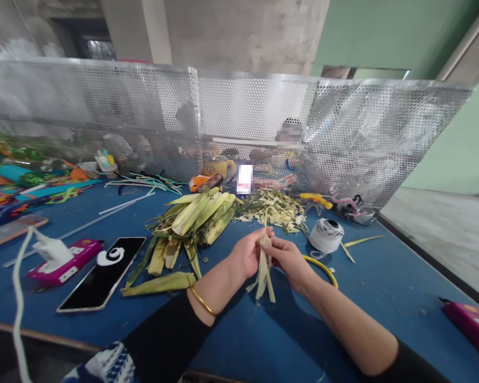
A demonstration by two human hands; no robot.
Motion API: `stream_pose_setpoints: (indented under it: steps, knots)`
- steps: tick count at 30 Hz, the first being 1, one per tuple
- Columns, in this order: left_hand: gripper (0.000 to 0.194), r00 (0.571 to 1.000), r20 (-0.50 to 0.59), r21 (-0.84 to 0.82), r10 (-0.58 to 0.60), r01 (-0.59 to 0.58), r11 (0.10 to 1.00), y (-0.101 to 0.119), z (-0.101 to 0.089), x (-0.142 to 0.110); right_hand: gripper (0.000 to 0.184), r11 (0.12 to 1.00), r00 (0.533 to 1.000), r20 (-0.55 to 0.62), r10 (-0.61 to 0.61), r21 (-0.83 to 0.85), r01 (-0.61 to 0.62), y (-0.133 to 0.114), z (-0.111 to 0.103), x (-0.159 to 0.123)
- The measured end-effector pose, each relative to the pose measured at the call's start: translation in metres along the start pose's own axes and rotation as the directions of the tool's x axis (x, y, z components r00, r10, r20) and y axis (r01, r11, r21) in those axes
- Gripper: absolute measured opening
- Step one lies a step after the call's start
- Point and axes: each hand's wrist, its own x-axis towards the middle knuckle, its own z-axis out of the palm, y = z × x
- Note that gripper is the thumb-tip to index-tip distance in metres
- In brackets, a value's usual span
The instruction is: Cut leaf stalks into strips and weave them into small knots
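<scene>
Between my two hands is a small bundle of pale corn husk strips (264, 279), its loose ends fanning down above the blue table. My left hand (248, 250) is closed around the upper part of the bundle. Fingers of my right hand (284, 258) pinch the same strips from the other side. A thin tip of husk pokes up above the fingers. Left of my hands lies a pile of corn husks (203, 213), with one single husk (159, 284) in front of it. Husk scraps (277, 207) are heaped just beyond my hands.
A spool of white string (326, 235) and a yellow ring (323, 268) are to the right. At left lie a phone (104, 274) and a magenta power strip (66, 263) with a white cable. A perforated metal screen (247, 101) borders the table's back; another magenta strip (471, 324) is far right.
</scene>
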Motion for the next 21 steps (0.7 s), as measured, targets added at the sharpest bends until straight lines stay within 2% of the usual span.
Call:
stream_pose_setpoints:
  steps: [1, 3, 5, 7, 9, 11, 14, 18, 21]
  knots:
    - [0.019, 0.999, -0.024, 0.034, 0.032, -0.032, 0.999, -0.001, -0.001, 0.000, 0.034, 0.997, 1.000, -0.013, 0.027, 0.067, -0.026, -0.001, -0.002, -0.003]
    - [0.023, 0.981, -0.094, 0.153, 0.170, -0.155, 0.976, -0.003, -0.001, 0.000, 0.030, 0.982, 0.996, -0.039, 0.075, 0.175, -0.067, -0.006, -0.010, -0.007]
    - [0.024, 0.934, -0.116, 0.323, 0.339, -0.287, 0.902, -0.003, -0.001, 0.000, 0.023, 0.964, 0.991, -0.047, 0.128, 0.242, -0.113, -0.011, -0.020, -0.009]
    - [0.019, 0.897, -0.041, 0.453, 0.439, -0.375, 0.809, -0.003, 0.000, -0.001, 0.018, 0.950, 0.981, -0.033, 0.191, 0.259, -0.176, -0.015, -0.029, -0.009]
    - [0.010, 0.885, 0.064, 0.497, 0.462, -0.430, 0.754, -0.003, 0.001, -0.002, 0.017, 0.939, 0.971, -0.002, 0.240, 0.253, -0.232, -0.017, -0.035, -0.009]
    - [0.015, 0.893, 0.145, 0.501, 0.427, -0.438, 0.747, -0.004, 0.001, -0.003, 0.015, 0.930, 0.961, 0.053, 0.271, 0.241, -0.276, -0.018, -0.035, -0.009]
    - [0.021, 0.938, 0.189, 0.512, 0.292, -0.348, 0.786, -0.005, -0.003, -0.002, 0.016, 0.932, 0.948, 0.148, 0.281, 0.195, -0.306, -0.018, -0.032, -0.011]
    - [0.033, 0.985, 0.163, 0.389, 0.062, -0.122, 0.913, -0.003, -0.009, 0.003, 0.029, 0.982, 0.973, 0.162, 0.165, 0.067, -0.178, -0.022, -0.035, -0.015]
    - [0.037, 0.981, 0.145, 0.249, -0.129, 0.090, 0.964, 0.001, -0.009, 0.004, 0.028, 0.996, 0.992, 0.093, 0.080, 0.020, -0.082, -0.029, -0.047, -0.015]
